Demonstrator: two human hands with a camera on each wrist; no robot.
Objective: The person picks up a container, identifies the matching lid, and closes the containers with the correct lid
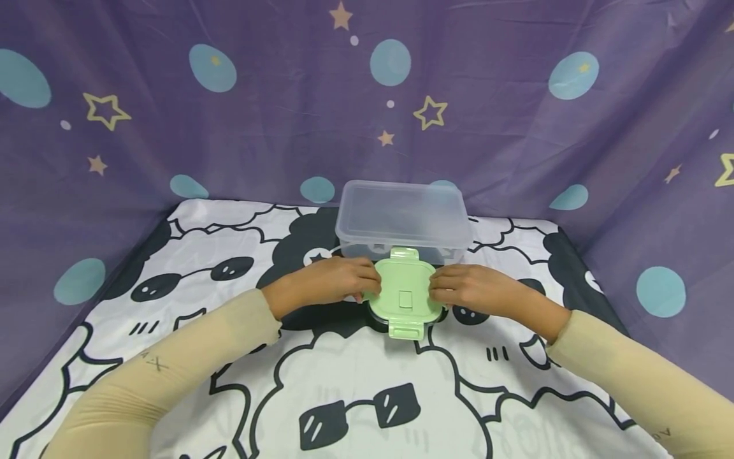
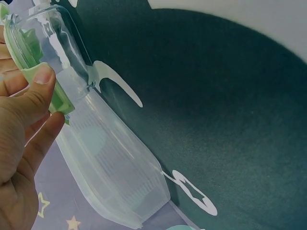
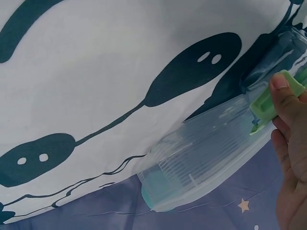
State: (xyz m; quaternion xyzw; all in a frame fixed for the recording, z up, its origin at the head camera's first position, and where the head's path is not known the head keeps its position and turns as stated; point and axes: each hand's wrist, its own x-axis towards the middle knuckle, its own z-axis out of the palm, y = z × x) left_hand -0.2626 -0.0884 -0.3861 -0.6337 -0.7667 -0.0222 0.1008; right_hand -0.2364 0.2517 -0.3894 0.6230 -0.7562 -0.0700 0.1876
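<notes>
A light green locking lid (image 1: 404,280) sits on a clear glass food container (image 2: 64,55) in the middle of the cloth. In the head view the front latch (image 1: 406,330) and back latch (image 1: 404,253) stick outward. My left hand (image 1: 338,279) grips the lid's left side; in the left wrist view its thumb lies on a side latch (image 2: 57,93), with a finger at the latch's lower edge. On the opposite side my right hand (image 1: 478,290) pinches the other side latch (image 3: 266,105), thumb on its face. In the head view, the fingers hide both side latches.
Right behind the food container stands a larger clear plastic bin (image 1: 401,213) with a rounded rim. A white cloth (image 1: 355,382) with black cartoon print covers the table. Purple curtains (image 1: 275,115) with stars and dots hang along the back and both sides.
</notes>
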